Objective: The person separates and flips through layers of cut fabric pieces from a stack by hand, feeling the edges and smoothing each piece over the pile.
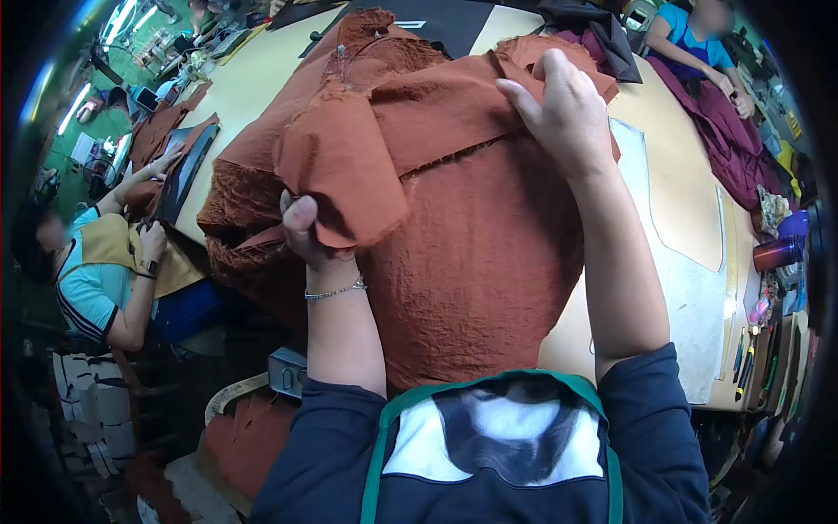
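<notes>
A large rust-brown piece of fabric (489, 253), sewn in panels with frayed edges, hangs in front of me over the table edge. My left hand (305, 223) is closed on a flap of it (349, 166) at the left; most of its fingers are behind the cloth. At the upper right my right hand (563, 113) grips the same fabric, its fingers curled over the top and its thumb apart from them. A dark slit or seam line (463, 155) runs slantwise between the two hands.
Grey pattern pieces (690, 297) lie on the cream table (249, 83) at the right, with pens (745, 367) by its edge. A person (105, 271) works at the left. Another person (690, 39) handles maroon cloth (716, 131) at the far right. Dark cloth (602, 31) lies at the back.
</notes>
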Demonstrator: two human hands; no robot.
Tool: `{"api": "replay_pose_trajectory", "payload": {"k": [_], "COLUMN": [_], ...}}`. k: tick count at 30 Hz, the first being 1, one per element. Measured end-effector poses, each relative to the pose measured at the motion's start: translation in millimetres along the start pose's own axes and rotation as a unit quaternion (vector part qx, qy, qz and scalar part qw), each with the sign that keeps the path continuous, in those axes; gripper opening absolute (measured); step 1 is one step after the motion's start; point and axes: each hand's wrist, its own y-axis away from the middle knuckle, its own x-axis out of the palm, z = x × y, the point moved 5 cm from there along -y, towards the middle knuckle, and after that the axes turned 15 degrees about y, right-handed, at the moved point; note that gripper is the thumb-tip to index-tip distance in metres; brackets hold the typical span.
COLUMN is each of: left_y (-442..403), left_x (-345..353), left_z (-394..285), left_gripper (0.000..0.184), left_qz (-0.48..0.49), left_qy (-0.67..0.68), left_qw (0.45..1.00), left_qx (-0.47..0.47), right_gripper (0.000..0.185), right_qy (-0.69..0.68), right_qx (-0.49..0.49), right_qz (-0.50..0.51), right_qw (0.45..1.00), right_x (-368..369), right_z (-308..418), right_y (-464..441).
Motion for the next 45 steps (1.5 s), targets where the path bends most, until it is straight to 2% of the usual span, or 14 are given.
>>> {"api": "replay_pose_trajectory", "payload": {"k": [3,5,7,14,17,25,28,35,36,38,40,43,44,45], "left_y": [3.1,6.3,7.4,1.5,0.9,-1.5,0.9,-4.3,-2.4,5.5,-1.0,-2.6,-2.1,-1.0], "left_x": [17.4,32.0,32.5,48.0,51.9,46.4,50.4,35.5,34.9,41.8,41.6,24.6,24.9,28.7], "left_z": [3.9,9.5,11.9,18.4,21.9,24.4,21.5,13.6,7.8,0.2,3.6,8.0,11.7,12.1], "left_gripper": [0.036,0.030,0.032,0.039,0.034,0.015,0.015,0.031,0.034,0.039,0.040,0.034,0.025,0.023], "left_qz": [0.067,0.143,0.162,0.206,0.264,0.201,0.167,0.123,0.084,0.010,-0.016,0.080,0.132,0.129], "left_qy": [-0.182,-0.272,-0.221,-0.274,-0.289,-0.426,-0.278,-0.191,-0.111,0.058,0.123,-0.125,-0.119,-0.123], "left_qw": [0.981,0.952,0.961,0.939,0.915,0.877,0.939,0.973,0.989,0.998,0.991,0.989,0.983,0.983], "left_qx": [0.023,0.000,-0.037,-0.008,-0.098,-0.094,-0.112,-0.047,-0.042,-0.034,-0.046,-0.013,-0.034,-0.036], "right_gripper": [0.045,0.049,0.044,0.015,0.015,0.007,0.003,0.005,0.004,0.014,0.022,0.040,0.046,0.050], "right_qy": [-0.213,-0.267,-0.327,-0.437,-0.420,-0.130,-0.065,-0.135,-0.065,0.017,0.051,0.079,0.010,-0.044], "right_qx": [-0.096,-0.177,-0.153,-0.199,-0.219,-0.364,-0.355,-0.323,-0.292,-0.203,-0.133,-0.048,-0.046,-0.058], "right_qz": [0.038,0.134,0.197,0.111,0.145,0.123,0.086,0.071,0.063,0.161,0.143,0.069,0.027,0.081], "right_qw": [0.972,0.938,0.911,0.870,0.869,0.914,0.929,0.934,0.952,0.966,0.979,0.993,0.999,0.994], "right_x": [-34.9,-31.5,-25.3,-20.7,-25.6,-42.2,-38.7,-7.1,-1.2,30.2,39.8,21.3,4.3,-11.7], "right_z": [62.1,98.0,102.0,90.3,81.6,77.6,56.2,58.1,47.8,9.6,-2.4,9.4,17.9,33.1], "right_y": [16.5,33.5,33.6,40.1,35.8,27.7,8.0,-2.4,-5.9,-0.8,-0.4,-3.9,-7.4,-7.8]}}
